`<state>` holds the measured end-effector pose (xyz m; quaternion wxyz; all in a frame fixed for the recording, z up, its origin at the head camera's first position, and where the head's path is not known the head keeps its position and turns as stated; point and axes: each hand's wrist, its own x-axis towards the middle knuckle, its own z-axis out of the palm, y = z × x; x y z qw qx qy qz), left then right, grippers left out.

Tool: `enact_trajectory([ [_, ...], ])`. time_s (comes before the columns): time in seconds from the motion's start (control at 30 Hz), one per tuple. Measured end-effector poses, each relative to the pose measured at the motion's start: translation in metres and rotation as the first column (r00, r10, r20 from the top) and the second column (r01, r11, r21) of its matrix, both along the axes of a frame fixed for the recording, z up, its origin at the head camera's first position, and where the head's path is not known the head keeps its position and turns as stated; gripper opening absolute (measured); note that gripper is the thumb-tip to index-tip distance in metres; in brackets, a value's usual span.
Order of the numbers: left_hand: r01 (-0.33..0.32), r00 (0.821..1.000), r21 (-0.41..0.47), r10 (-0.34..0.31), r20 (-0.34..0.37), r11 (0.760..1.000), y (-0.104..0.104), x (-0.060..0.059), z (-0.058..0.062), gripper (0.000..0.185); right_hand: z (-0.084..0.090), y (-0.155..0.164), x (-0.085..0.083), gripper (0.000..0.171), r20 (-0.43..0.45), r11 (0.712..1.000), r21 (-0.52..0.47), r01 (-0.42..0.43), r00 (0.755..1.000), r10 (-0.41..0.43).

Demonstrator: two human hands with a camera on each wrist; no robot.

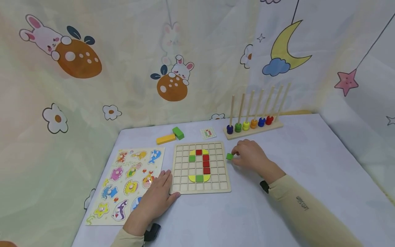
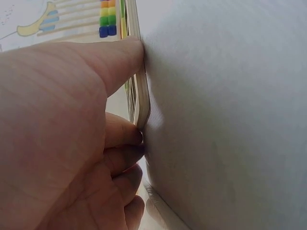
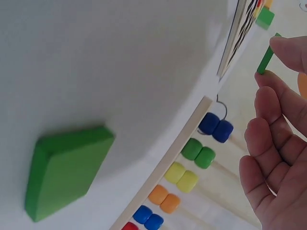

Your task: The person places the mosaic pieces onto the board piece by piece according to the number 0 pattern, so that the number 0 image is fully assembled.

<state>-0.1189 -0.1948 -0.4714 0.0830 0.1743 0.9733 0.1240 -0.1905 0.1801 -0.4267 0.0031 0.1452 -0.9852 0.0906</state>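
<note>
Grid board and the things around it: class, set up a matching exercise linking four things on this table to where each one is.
Things:
1. left hand
2. small green tile
3. bead rack
4. animal puzzle

Places:
A. at the back of the table, behind the grid board
B. pinched in the right hand, just right of the board
C. flat on the table, left of the board
D. resting against the board's near left corner

Pairs: 1-D, 2-B, 3-A, 4-C
</note>
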Motion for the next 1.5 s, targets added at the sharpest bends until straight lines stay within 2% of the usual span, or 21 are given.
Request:
enact_trajectory([
  [0.37,-0.002,1.000,-0.008,0.002,-0.010,1.000,-0.001,0.000,0.003,0.084,0.003,-0.039,-0.003,0.021,0.009,0.999,-0.017,-0.040,0.999,0.040],
  [0.7,-0.011,1.000,-0.009,0.011,-0.003,1.000,-0.002,-0.002,-0.002,0.084,0.005,-0.086,-0.011,0.016,-0.015,0.989,-0.025,-0.149,0.989,0.148],
  [1.1,-0.007,1.000,-0.016,0.007,-0.008,1.000,0.001,-0.002,-0.001,0.084,-0.002,-0.111,-0.020,0.015,-0.006,0.976,0.009,-0.220,0.976,0.220],
  [1.3,-0.011,1.000,-0.023,0.011,-0.007,1.000,0.000,-0.002,-0.002,0.085,0.000,-0.125,-0.022,0.013,0.031,0.968,0.016,-0.252,0.967,0.252],
  [1.5,-0.016,1.000,-0.028,0.016,-0.003,0.999,-0.001,-0.001,-0.002,0.086,-0.003,-0.135,-0.025,0.009,0.066,0.967,0.055,-0.247,0.968,0.243],
])
